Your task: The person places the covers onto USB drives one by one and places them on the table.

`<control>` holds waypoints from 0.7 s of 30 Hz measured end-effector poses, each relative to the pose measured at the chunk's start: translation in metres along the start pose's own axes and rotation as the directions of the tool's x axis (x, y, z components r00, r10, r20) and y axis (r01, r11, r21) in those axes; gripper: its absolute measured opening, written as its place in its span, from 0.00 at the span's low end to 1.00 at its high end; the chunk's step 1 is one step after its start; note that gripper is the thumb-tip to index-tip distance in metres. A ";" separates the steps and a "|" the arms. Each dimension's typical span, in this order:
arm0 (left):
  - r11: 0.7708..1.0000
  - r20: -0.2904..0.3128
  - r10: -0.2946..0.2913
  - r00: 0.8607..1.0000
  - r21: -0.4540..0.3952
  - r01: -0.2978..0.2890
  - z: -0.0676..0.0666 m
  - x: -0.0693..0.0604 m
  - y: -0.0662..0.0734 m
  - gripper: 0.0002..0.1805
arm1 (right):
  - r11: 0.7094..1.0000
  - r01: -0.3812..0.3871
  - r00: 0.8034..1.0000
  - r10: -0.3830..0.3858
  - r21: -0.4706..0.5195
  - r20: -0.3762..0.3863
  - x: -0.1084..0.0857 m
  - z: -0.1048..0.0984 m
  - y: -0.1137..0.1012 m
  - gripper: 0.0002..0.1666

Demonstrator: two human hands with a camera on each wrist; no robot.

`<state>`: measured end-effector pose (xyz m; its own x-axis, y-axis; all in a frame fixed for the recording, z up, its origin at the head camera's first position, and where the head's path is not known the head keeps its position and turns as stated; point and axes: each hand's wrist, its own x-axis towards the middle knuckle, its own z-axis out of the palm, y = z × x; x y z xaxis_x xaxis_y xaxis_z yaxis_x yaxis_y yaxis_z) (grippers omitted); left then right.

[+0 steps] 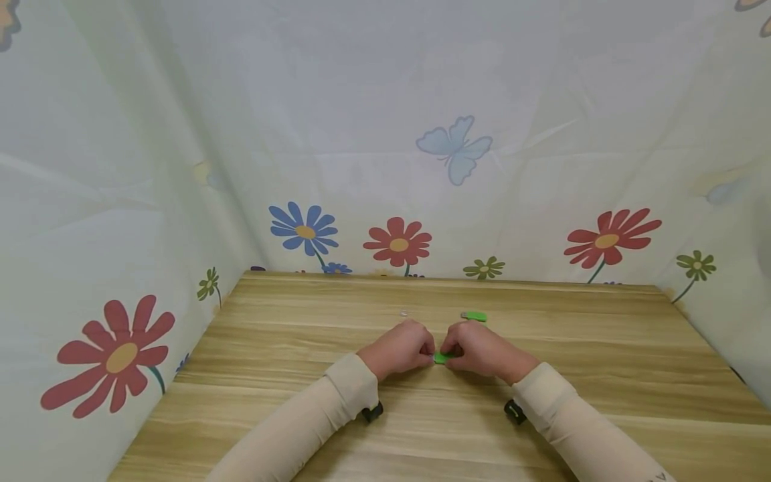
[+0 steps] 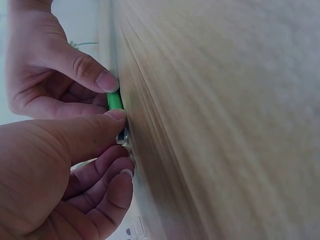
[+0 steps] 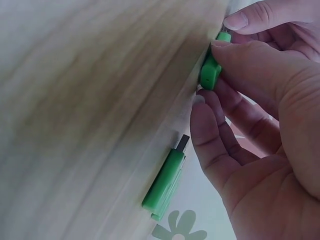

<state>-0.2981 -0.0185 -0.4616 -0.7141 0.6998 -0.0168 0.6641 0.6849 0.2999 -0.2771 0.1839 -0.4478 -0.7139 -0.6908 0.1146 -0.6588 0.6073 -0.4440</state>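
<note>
A green USB flash drive (image 1: 441, 359) is held just above or on the wooden table, between both hands. My right hand (image 1: 486, 349) pinches its green body (image 3: 210, 70) between thumb and fingers. At the drive's other end, my left hand (image 1: 399, 349) pinches a small clear cap (image 2: 121, 136) over the plug; the fingers hide part of it. A second green USB flash drive (image 3: 165, 182) lies on the table beyond the right hand, its metal plug bare. Another small clear cap (image 1: 404, 312) lies beyond the left hand.
The wood-grain table (image 1: 289, 321) extends around both arms. Behind it and at its sides hangs a pale curtain (image 1: 337, 154) printed with flowers and a butterfly. Dark wrist-worn devices (image 1: 372, 412) show below the sleeves.
</note>
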 end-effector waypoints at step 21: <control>0.999 -0.118 0.030 0.993 0.027 -0.027 -0.013 -0.009 -0.021 0.12 | 0.991 -0.090 0.993 0.082 -0.095 -0.080 -0.013 -0.019 0.004 0.10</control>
<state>-0.3080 -0.0416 -0.4556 -0.7151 0.6911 0.1046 0.6887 0.6711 0.2744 -0.2755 0.2028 -0.4340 -0.7824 -0.6050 0.1479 -0.6115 0.7012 -0.3665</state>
